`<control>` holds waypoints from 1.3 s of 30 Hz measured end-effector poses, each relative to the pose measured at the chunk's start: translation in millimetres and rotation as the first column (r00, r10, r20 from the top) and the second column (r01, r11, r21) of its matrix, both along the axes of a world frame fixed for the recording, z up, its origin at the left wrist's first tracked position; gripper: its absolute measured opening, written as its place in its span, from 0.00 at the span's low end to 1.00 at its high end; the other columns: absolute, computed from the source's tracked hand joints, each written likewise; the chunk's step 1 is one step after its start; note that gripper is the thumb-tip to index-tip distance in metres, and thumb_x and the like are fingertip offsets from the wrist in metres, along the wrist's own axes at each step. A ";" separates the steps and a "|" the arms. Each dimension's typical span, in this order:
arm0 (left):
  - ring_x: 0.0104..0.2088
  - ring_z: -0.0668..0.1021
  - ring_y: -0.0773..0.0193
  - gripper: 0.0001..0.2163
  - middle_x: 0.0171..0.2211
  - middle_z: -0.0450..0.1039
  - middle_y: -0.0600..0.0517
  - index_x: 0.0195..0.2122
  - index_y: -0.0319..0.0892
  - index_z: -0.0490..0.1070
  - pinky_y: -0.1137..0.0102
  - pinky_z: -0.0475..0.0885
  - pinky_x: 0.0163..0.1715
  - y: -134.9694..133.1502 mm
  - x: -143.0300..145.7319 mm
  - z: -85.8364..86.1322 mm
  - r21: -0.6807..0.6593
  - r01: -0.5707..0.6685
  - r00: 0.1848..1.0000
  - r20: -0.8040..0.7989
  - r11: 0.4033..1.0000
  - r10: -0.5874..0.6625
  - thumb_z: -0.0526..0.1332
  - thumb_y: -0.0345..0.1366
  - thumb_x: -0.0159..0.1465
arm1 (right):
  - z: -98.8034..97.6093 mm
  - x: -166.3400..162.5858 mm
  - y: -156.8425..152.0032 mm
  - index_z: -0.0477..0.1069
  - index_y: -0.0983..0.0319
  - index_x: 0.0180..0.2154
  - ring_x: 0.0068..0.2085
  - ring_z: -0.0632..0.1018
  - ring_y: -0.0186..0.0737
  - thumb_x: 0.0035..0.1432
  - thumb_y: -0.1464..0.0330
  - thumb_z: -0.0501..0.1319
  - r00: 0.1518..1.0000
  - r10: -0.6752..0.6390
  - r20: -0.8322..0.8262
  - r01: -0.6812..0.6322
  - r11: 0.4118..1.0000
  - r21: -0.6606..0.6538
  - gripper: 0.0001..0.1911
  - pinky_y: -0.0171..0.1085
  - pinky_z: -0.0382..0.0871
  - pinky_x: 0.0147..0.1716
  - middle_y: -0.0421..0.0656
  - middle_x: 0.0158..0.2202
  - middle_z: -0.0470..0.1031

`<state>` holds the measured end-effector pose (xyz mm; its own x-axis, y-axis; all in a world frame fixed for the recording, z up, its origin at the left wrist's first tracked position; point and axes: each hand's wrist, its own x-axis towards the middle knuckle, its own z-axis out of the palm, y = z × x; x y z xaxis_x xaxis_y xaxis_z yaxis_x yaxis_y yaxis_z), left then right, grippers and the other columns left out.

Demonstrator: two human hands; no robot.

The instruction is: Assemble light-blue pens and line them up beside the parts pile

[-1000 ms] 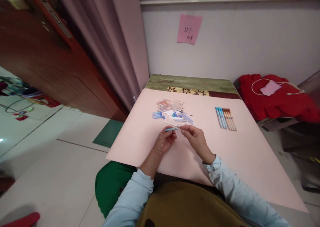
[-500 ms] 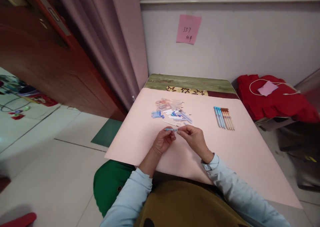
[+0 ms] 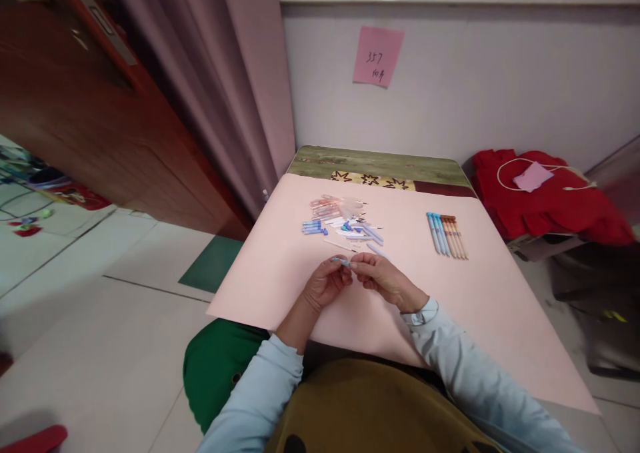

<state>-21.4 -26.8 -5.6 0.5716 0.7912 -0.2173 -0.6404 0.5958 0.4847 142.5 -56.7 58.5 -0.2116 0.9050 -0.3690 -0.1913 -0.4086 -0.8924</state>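
So 0.5 s later our right hand (image 3: pixel 383 276) has curled in closer to our left hand (image 3: pixel 327 283), both pinching the blue pen piece (image 3: pixel 342 260), 6 o'clock from the pen parts (image 3: pixel 346 226).

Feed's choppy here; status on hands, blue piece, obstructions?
Left hand pinching blue piece. Right hand at its right end. Loose pen parts just beyond; nothing seen blocking.
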 end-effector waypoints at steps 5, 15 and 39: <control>0.26 0.76 0.70 0.03 0.29 0.76 0.48 0.32 0.36 0.74 0.74 0.74 0.29 9.8 -2.8 1.7 -0.192 -0.194 0.975 0.071 0.962 0.210 0.61 0.30 0.61 | -0.4 44.9 10.0 0.72 0.61 0.35 0.22 0.66 0.30 0.50 0.51 0.65 0.874 -0.448 0.190 0.375 0.869 0.322 0.20 0.31 0.59 0.22 0.36 0.24 0.70; 0.29 0.80 0.68 0.05 0.36 0.80 0.45 0.33 0.36 0.74 0.73 0.78 0.33 13.4 -3.6 1.5 -0.221 -0.249 0.966 0.007 0.943 0.257 0.59 0.26 0.60 | -39.7 44.5 -10.3 0.78 0.56 0.39 0.33 0.76 0.37 0.63 0.63 0.57 0.314 -0.451 0.836 -0.213 0.824 0.524 0.12 0.34 0.62 0.31 0.42 0.38 0.78; 0.26 0.79 0.69 0.04 0.31 0.79 0.48 0.36 0.35 0.74 0.74 0.76 0.31 8.7 2.6 -2.0 -0.111 -0.171 0.985 -0.008 0.979 0.171 0.64 0.29 0.60 | -1.3 -10.3 2.7 0.77 0.61 0.35 0.26 0.74 0.35 0.53 0.58 0.66 0.844 -0.308 0.439 0.070 0.875 0.479 0.13 0.33 0.68 0.26 0.41 0.29 0.78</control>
